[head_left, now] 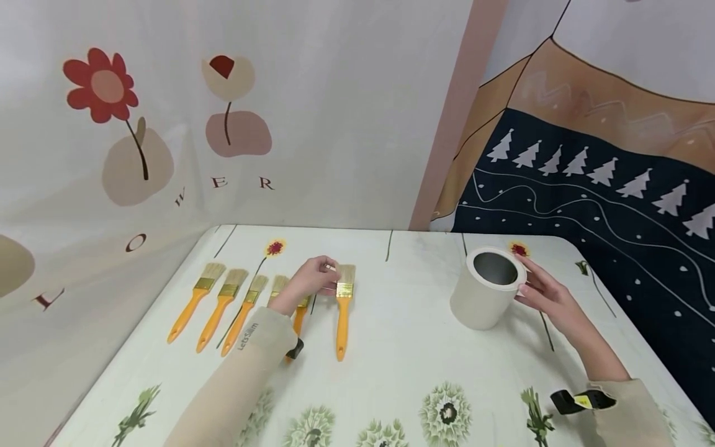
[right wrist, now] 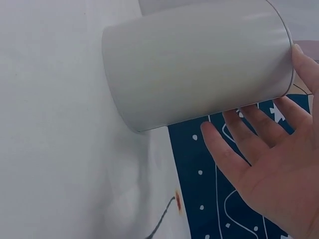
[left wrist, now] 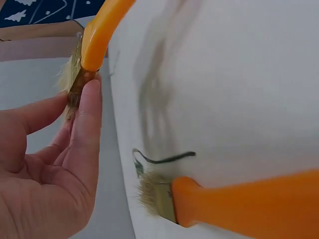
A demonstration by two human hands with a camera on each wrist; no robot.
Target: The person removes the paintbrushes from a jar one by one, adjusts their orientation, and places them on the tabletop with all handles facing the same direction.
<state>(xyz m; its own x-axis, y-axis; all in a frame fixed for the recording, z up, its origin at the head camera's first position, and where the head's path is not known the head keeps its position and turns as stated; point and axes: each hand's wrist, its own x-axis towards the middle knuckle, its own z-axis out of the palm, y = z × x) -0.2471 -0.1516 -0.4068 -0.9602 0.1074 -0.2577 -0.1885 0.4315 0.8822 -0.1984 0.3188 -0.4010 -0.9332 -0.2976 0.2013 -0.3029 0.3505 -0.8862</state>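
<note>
Sitting at a table [head_left: 402, 379] with a flowery white cloth. Looking down at two hands.

Left hand [head_left: 310, 282] reaching out to a row of paintbrushes with orange handles. Pinching the bristle end of one paintbrush [head_left: 343, 313] between thumb and fingertips [left wrist: 89, 107]. Curling the fingers lightly around the gold band and the hairs, not squeezing into a fist. Lying flat on the cloth, that brush, with its handle pointing to 6 o'clock and its bristles at 12 o'clock, right at the fingertips. Hiding the top of another brush [head_left: 300, 318] under the hand, just at 9 o'clock from the pinched one.

Lying farther to 9 o'clock, three more brushes [head_left: 223, 307], side by side, all apart from the hand.

Right hand [head_left: 544, 288] touching a white cup [head_left: 487, 287], well apart from the brushes at 3 o'clock. Keeping the fingers [right wrist: 234, 149] straight and spread, just resting against the cup's side and rim. Not wrapping around it. Standing upright on the cloth, the cup, with its open mouth up, at 9 o'clock from the palm.

Hanging behind the table, a wall cloth [head_left: 139, 124] with red flowers at 11 o'clock, and a dark cloth [head_left: 603, 198] with little white trees at 2 o'clock.
</note>
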